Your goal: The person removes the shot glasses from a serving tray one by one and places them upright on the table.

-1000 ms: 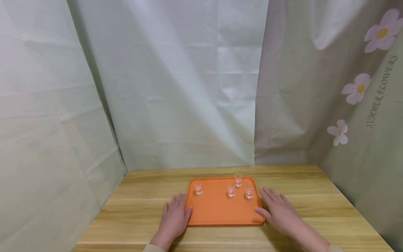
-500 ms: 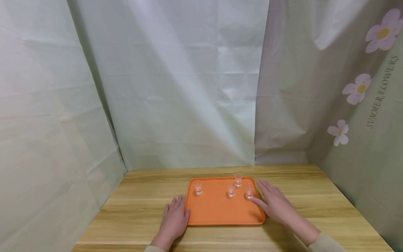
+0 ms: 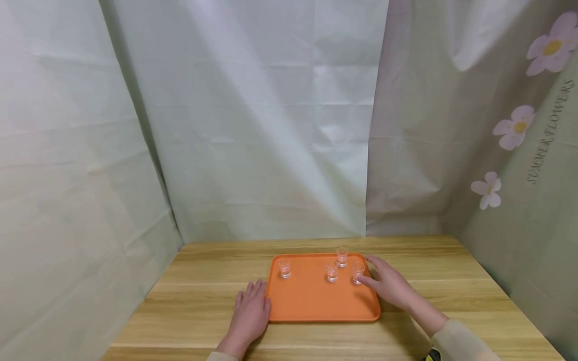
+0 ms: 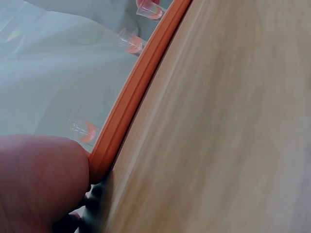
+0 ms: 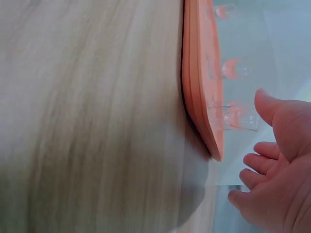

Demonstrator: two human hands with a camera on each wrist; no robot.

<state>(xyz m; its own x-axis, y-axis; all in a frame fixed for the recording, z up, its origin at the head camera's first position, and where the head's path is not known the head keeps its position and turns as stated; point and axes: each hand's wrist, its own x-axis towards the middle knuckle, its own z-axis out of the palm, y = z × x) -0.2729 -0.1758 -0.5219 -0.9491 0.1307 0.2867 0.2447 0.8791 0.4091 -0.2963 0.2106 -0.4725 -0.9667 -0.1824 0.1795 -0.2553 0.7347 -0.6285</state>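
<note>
An orange tray (image 3: 311, 307) lies on the wooden table, carrying several small clear shot glasses, all upright. My left hand (image 3: 251, 315) rests on the table with fingers extended, its thumb along the tray's left rim (image 4: 131, 99). Over the tray's right side reaches my right hand (image 3: 391, 287), thumb in front of the rightmost shot glass (image 3: 358, 269) and fingers beyond the rim. In the right wrist view, thumb and fingers are spread apart near that glass. Left of it stand a middle shot glass (image 3: 331, 273) and a back one (image 3: 341, 257); another shot glass (image 3: 284, 269) is at the far left.
The wooden table (image 3: 198, 296) extends around the tray on all sides. Pale curtains (image 3: 271, 150) hang behind it and at both sides, the right one (image 3: 533, 240) printed with white flowers and lettering.
My right hand has moved from beside the tray's right edge forward and inward, bringing its thumb to the rightmost shot glass. My left thumb has drawn back slightly toward the rim; the glasses stay put.
</note>
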